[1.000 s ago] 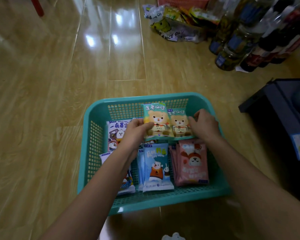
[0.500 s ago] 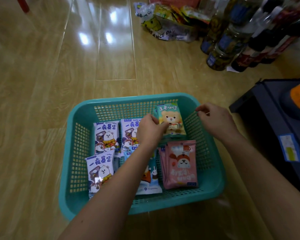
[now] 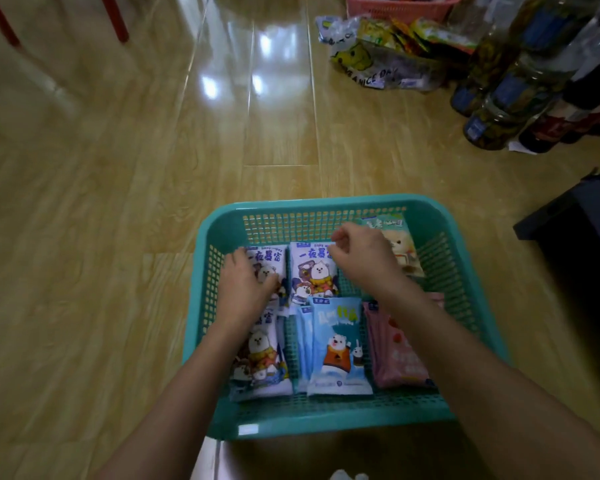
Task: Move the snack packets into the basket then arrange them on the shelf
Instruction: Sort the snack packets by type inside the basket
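Pink packet [image 3: 400, 362] half under right forearm [image 3: 440, 327]

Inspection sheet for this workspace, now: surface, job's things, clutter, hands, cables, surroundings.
Surface: glossy wooden floor, bearing the teal basket.
Job's things: white packets, blue packets, pink packets and a green bear packet lie inside the basket.
Clutter: plastic bag of snacks and bottles on the floor beyond.
Hands: left hand rests on the far-left white packet; right hand, fingers curled, is above the neighbouring one, grip unclear.
Cables: nothing seen.
Surroundings: pink basket, red chair legs, dark cabinet.
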The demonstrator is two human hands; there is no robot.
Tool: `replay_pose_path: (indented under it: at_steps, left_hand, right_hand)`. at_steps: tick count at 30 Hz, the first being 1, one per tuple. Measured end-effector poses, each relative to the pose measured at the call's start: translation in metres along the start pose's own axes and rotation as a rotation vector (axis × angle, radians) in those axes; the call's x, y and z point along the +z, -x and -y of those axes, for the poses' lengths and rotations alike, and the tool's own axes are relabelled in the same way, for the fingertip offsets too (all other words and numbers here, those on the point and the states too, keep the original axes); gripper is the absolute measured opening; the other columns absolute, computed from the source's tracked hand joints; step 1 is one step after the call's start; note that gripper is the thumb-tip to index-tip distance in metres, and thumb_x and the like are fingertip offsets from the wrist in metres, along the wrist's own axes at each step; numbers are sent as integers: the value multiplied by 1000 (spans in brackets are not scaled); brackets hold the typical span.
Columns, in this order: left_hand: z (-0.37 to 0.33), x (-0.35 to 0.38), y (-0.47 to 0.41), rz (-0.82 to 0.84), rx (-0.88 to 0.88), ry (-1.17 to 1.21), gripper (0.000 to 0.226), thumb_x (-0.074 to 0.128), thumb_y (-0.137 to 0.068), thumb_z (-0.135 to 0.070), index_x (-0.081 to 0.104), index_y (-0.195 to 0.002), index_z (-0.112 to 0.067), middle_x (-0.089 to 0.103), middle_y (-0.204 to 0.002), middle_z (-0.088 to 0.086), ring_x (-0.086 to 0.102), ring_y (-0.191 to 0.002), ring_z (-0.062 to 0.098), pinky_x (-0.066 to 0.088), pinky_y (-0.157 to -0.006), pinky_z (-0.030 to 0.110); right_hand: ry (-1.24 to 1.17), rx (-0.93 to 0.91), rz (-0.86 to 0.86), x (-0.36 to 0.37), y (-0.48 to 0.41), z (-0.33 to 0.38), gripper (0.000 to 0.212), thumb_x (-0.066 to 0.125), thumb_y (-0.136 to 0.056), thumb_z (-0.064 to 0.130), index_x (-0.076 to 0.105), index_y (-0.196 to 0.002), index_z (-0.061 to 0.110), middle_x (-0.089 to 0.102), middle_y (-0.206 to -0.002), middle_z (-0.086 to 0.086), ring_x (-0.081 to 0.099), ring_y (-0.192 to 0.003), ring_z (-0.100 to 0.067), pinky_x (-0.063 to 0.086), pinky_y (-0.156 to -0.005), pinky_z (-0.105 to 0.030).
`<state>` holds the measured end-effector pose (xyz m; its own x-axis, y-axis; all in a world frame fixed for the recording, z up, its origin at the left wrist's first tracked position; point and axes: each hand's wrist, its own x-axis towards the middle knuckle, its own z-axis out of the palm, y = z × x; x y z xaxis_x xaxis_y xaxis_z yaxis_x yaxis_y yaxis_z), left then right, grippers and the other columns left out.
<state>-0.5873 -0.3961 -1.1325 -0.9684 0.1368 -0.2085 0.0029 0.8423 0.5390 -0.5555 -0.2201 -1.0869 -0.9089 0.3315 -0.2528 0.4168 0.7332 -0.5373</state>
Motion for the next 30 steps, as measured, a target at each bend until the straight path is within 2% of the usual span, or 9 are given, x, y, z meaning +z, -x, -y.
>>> replay_pose_path:
  at_steps: [5,8,10,13,18,23,25,27,30]
  left_hand:
    - [7,3,-2,90,-38,-20,62,71,-79,-32,41,-122,-1,49,-123,16,48,-112,30,41,-88,34]
    - [10,4,-4,89,-57,15,62,76,-74,-32,44,-116,-1,52,-117,16,50,-107,30,42,-85,35]
    - [10,4,-8,113,-89,27,60,78,-72,-32,46,-112,-1,54,-111,14,52,-102,29,44,-81,36]
    - [9,3,-13,167,-132,101,50,79,-71,-27,51,-106,-3,59,-99,7,57,-91,24,46,-74,33]
    - [9,0,-17,162,-128,352,35,75,-77,-17,59,-105,-5,68,-104,12,65,-91,28,53,-84,45]
    - [-3,-26,-16,70,-63,523,28,73,-78,-14,57,-100,-6,68,-97,8,66,-87,26,55,-80,46]
    - [-8,-43,-10,69,-92,625,32,75,-76,-15,59,-103,-6,70,-99,9,68,-87,24,56,-79,43]
    - [-8,-60,3,113,-117,729,34,76,-74,-13,62,-104,-6,72,-98,10,70,-83,22,57,-76,36]
    - [2,-75,33,220,-153,742,27,75,-72,-10,64,-97,-6,73,-88,6,70,-70,16,56,-62,25]
  right_hand:
    - [234,142,180,37,-8,6,63,58,-84,52,45,-119,1,52,-119,-18,55,-103,-31,41,-76,-33]
    - [194,252,213,49,-10,9,96,70,-74,49,22,-139,-2,39,-138,-20,48,-122,-34,47,-88,-38]
    - [150,275,210,54,-12,10,102,75,-71,45,17,-140,-3,40,-139,-21,48,-123,-34,48,-89,-39]
    - [105,277,186,54,-15,7,94,74,-75,41,21,-139,-2,42,-139,-19,49,-122,-34,47,-87,-38]
    - [-15,219,129,49,-11,1,54,57,-91,31,36,-129,-1,47,-131,-19,49,-117,-33,41,-85,-35]
    - [-191,99,-83,33,-5,9,43,52,-94,26,42,-128,2,48,-124,-15,48,-113,-30,38,-82,-33]
    - [-294,38,-160,22,2,12,33,51,-94,25,47,-117,2,52,-114,-16,51,-104,-29,34,-73,-29]
    - [-475,40,-195,12,10,12,23,52,-94,25,50,-105,4,58,-104,-16,56,-94,-30,40,-69,-34]
    - [-652,101,-163,1,23,11,23,53,-93,26,52,-104,5,61,-106,-16,60,-97,-32,49,-82,-45]
